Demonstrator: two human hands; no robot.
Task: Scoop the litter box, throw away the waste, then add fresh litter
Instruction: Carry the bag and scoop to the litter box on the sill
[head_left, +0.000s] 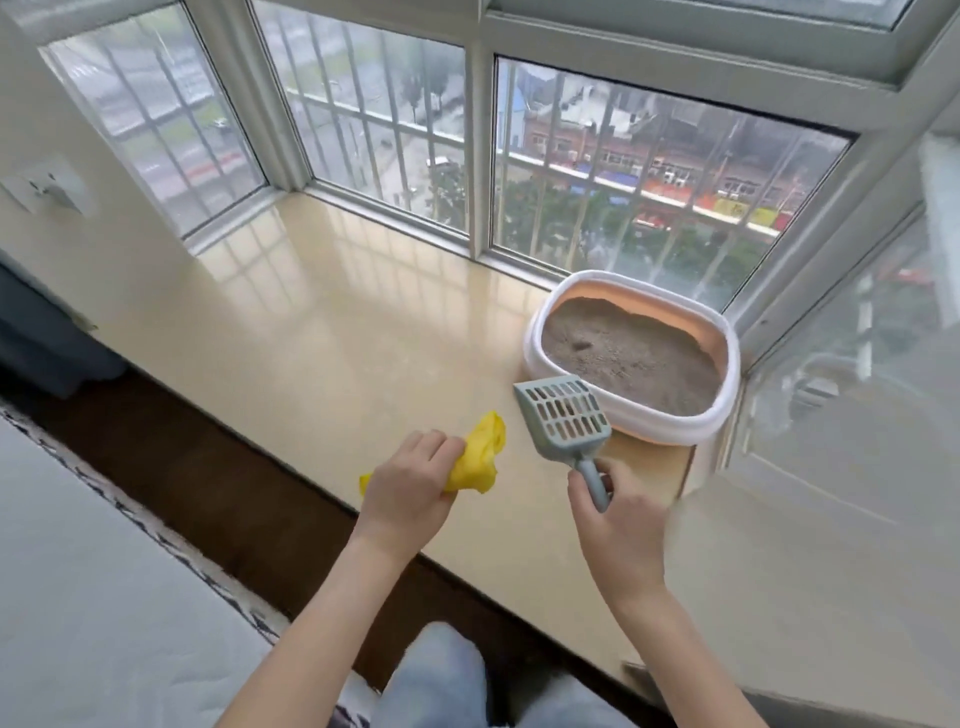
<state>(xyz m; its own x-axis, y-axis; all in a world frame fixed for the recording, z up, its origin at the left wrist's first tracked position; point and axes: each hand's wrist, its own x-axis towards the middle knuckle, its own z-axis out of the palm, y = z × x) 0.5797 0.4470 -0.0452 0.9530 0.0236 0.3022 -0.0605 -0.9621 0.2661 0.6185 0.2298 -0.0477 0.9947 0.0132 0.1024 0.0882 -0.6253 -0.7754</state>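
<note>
A white litter box (670, 431) with an orange inner wall stands on the sill at the right, filled with grey-brown litter (634, 364). One dark clump (581, 344) lies near its left side. My right hand (618, 525) grips the handle of a grey-blue slotted scoop (563, 415), whose head hovers just in front of the box's near-left rim. A crumpled yellow plastic bag (480, 460) is held in my left hand (410, 483), left of the scoop and above the sill.
The beige window sill (322, 332) spans the view, with barred windows (384, 130) behind it. A white curtain (810, 566) hangs at the right beside the box. A mattress edge (88, 597) lies lower left, and my knees (441, 680) show at the bottom.
</note>
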